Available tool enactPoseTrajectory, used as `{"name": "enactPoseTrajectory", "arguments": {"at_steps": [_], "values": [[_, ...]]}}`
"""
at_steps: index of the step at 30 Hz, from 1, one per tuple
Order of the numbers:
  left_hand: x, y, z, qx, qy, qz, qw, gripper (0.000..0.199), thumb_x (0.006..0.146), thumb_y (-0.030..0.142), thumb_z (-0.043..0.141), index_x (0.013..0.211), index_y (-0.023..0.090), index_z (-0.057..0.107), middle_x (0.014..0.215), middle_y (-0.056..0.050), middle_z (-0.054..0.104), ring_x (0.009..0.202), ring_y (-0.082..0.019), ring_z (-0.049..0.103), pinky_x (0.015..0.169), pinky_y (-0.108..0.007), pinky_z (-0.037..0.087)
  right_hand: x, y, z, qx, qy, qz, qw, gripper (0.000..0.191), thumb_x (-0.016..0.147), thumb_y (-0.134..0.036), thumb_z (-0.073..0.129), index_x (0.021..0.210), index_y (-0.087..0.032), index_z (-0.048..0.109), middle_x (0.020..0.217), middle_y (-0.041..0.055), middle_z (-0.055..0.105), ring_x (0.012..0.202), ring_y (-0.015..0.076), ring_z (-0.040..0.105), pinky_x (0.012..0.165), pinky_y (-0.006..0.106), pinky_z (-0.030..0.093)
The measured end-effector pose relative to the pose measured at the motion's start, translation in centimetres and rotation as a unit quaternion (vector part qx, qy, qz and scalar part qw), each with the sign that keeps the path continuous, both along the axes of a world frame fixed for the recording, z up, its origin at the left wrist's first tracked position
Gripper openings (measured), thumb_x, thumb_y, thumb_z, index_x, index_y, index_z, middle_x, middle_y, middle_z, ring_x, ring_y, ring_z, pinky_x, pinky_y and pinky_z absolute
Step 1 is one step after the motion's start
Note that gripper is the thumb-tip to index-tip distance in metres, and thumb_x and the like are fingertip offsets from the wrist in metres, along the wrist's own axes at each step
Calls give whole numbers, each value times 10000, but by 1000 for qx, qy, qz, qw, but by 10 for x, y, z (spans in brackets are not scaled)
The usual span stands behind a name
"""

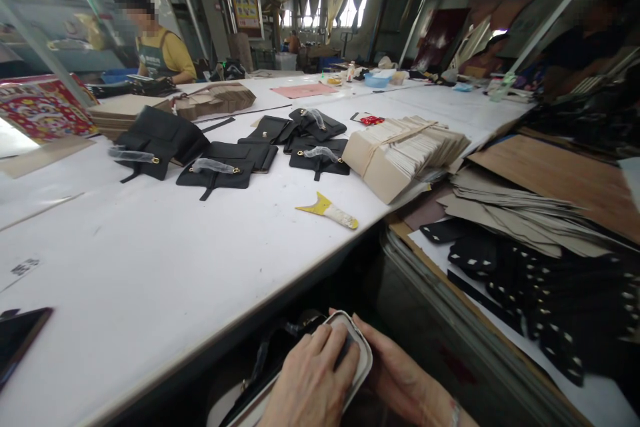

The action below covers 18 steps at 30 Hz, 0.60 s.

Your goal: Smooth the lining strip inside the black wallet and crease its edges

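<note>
Below the table edge, a pale-rimmed piece with a rounded corner [367, 355] lies tilted between my hands. My left hand [313, 370] is bent over it from the left, with its fingertips on the inner face. My right hand [400, 370] wraps round its right edge, with the thumb side near the top corner; some of those fingers are hidden behind it. Beside my left hand is dark material with a plastic-wrapped handle [263, 350], partly in shadow.
The white table [175, 280] bears black bag pieces [215, 167], a yellow-and-white tool [330, 210], tied card pieces [395, 153] and a dark phone-like device [20, 340]. Black strips [530, 287] lie on the right. A person [165, 53] sits across the table at left.
</note>
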<state>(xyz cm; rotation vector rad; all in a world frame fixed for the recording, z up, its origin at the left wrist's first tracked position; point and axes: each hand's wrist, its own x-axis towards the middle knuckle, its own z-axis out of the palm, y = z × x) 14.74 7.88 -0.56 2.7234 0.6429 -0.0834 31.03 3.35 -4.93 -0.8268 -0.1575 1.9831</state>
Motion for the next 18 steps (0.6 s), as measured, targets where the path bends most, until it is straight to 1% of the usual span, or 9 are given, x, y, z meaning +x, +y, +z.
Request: {"name": "enactPoseTrajectory", "arguments": {"at_steps": [2, 4, 8, 11, 14, 15, 16, 17, 18], "values": [[1, 1, 3, -6, -3, -3, 1000, 455, 1002, 373, 319, 1405, 168, 377, 1426, -140, 445, 1217, -320, 474, 957, -444, 501, -1, 1, 4, 14, -18, 18, 1000, 421, 941, -456, 547, 1155, -118, 677, 1096, 115, 698, 964, 196, 634, 861, 279, 474], [0, 2, 5, -7, -9, -3, 1000, 442, 1007, 359, 296, 1387, 156, 396, 1413, -140, 458, 1201, -313, 486, 958, -442, 500, -1, 0, 7, 32, -49, 18, 998, 396, 943, -442, 552, 1148, -129, 679, 1058, 100, 702, 909, 179, 635, 809, 260, 474], [-7, 2, 7, -15, -29, -6, 999, 420, 1001, 342, 318, 1362, 149, 413, 1385, -131, 485, 1197, -306, 489, 948, -443, 513, -1, -2, 15, 56, -143, 12, 988, 352, 905, -437, 628, 1103, -156, 701, 970, 66, 706, 854, 144, 621, 790, 234, 469], [-10, 4, 6, -13, -49, -17, 999, 430, 988, 336, 364, 1363, 130, 408, 1397, -140, 473, 1214, -307, 479, 959, -434, 510, -1, -1, 18, 38, -236, 28, 971, 414, 845, -523, 675, 1074, -180, 710, 916, 41, 699, 813, 138, 611, 716, 216, 469], [-7, 4, 0, -15, -75, -24, 997, 435, 993, 322, 337, 1364, 109, 413, 1384, -152, 487, 1224, -307, 480, 968, -435, 509, 4, 1, 8, 10, -338, 62, 939, 515, 793, -621, 670, 1083, -198, 702, 861, 36, 694, 714, 147, 600, 604, 229, 450], [-6, 4, -3, -22, -83, -19, 996, 433, 994, 313, 321, 1368, 119, 421, 1352, -146, 518, 1201, -300, 503, 950, -432, 524, 8, 1, 3, 9, -368, 72, 927, 543, 780, -650, 659, 1081, -200, 703, 873, 48, 699, 723, 168, 613, 614, 255, 465], [-7, 4, -7, -30, -91, -9, 995, 435, 991, 311, 318, 1381, 152, 427, 1320, -131, 551, 1163, -286, 538, 917, -418, 547, 14, 1, -3, 16, -400, 80, 913, 557, 760, -666, 664, 1054, -196, 715, 890, 66, 704, 763, 200, 633, 662, 292, 490], [-9, 4, -12, -36, -97, 8, 995, 443, 984, 318, 331, 1402, 205, 424, 1295, -111, 578, 1117, -270, 574, 874, -401, 571, 19, 2, -8, 27, -429, 87, 899, 556, 741, -680, 668, 1025, -205, 727, 920, 85, 710, 820, 239, 649, 723, 341, 508], [-14, 4, -16, -38, -107, 28, 993, 461, 969, 344, 368, 1425, 287, 409, 1290, -89, 591, 1081, -254, 604, 826, -381, 589, 25, 5, -12, 58, -455, 95, 884, 512, 703, -660, 714, 930, -203, 749, 943, 104, 710, 933, 274, 648, 839, 371, 501]]}}
